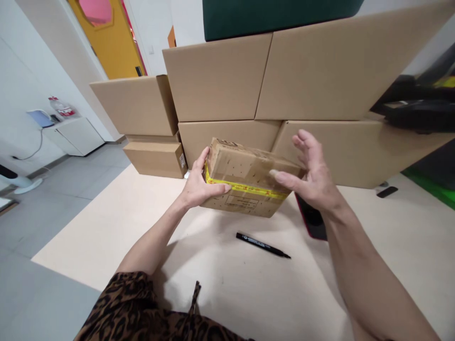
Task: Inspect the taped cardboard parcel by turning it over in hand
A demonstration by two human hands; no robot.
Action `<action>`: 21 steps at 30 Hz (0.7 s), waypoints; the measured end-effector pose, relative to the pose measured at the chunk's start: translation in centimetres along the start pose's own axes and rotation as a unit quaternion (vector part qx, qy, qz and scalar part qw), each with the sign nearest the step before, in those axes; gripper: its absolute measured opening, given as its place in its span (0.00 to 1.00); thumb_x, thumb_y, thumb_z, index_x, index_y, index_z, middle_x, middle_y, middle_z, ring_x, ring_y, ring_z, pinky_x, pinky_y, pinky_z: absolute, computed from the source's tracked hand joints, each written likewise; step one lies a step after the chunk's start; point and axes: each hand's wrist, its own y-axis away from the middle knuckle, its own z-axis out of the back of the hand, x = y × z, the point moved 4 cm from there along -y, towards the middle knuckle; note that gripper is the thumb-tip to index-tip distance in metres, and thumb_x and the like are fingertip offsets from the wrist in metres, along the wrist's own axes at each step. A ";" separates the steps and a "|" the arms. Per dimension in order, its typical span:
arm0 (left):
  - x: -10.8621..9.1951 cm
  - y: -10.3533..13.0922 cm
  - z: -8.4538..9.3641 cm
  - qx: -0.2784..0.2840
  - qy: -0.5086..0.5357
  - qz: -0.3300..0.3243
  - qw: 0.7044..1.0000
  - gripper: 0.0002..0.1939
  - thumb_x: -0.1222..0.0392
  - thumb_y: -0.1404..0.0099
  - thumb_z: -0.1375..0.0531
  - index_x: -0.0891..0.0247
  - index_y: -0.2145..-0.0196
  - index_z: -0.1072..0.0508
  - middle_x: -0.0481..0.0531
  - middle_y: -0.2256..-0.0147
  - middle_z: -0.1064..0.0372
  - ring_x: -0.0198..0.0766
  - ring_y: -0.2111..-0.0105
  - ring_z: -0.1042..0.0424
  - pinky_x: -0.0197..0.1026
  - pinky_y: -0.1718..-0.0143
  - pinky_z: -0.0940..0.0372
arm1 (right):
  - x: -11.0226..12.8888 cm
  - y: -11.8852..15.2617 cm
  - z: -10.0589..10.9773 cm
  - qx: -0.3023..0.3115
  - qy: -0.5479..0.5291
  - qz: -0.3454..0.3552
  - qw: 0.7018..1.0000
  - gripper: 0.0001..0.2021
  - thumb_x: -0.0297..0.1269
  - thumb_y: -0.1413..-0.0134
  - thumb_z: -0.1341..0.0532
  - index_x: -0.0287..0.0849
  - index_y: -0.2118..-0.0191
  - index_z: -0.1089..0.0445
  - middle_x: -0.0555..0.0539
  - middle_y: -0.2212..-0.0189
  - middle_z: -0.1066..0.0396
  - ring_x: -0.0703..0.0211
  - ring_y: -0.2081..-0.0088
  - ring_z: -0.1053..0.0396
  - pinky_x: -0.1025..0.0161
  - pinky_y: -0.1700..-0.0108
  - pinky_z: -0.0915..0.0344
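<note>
**Our left hand clasps a yellow-taped box over the table**

At our far left, a bottle (65, 109) with a red cap stands on a white cabinet (76, 136) by the wall. Nearer, a carton (133, 105) sits above a smaller carton (152, 158) at the back edge of the pale table (106, 222).

Our left hand (201, 187) grasps the left end of the taped box (249, 173), its thumb pressed on the near side, by the yellow tape (245, 188). We have the box tilted and raised above the table, in front of the large cartons (220, 85), which are stacked in two rows with a dark green object (277, 18) on top. Below the box, a black marker (263, 245) lies slantwise on the table, its tip toward our right.

Our right hand (311, 177) is at the box's right end, fingers spread and released, thumb over the side facing us; we cannot tell whether it touches. Partly under that hand, a black, red-edged object (314, 220) lies on the table. Farther right, a small black piece (387, 192) lies near the cartons' base.
</note>
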 end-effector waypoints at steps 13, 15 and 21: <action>-3.8 2.6 -2.9 0.112 -0.189 -0.173 0.960 0.80 0.34 0.50 0.20 0.47 0.16 0.65 0.68 0.24 0.43 0.72 0.27 0.38 0.76 0.28 0.41 | 4.7 0.9 -1.3 0.225 0.097 0.099 0.964 0.66 0.78 0.49 0.30 0.55 0.15 0.60 0.32 0.21 0.43 0.18 0.23 0.40 0.20 0.28 0.37; -4.1 2.9 -2.9 0.115 -0.193 -0.202 0.953 0.78 0.36 0.47 0.21 0.46 0.17 0.68 0.66 0.23 0.44 0.71 0.28 0.37 0.74 0.29 0.38 | 4.9 0.7 -1.0 0.222 0.079 0.089 0.968 0.67 0.77 0.53 0.27 0.55 0.16 0.57 0.32 0.23 0.40 0.18 0.26 0.38 0.20 0.29 0.36; -4.2 2.5 -1.7 0.005 -0.211 -0.262 0.942 0.69 0.31 0.39 0.25 0.42 0.18 0.65 0.64 0.19 0.55 0.71 0.20 0.48 0.76 0.22 0.50 | 5.3 0.9 0.0 0.103 0.005 0.032 0.994 0.67 0.75 0.55 0.25 0.59 0.17 0.56 0.36 0.24 0.41 0.19 0.25 0.39 0.20 0.28 0.37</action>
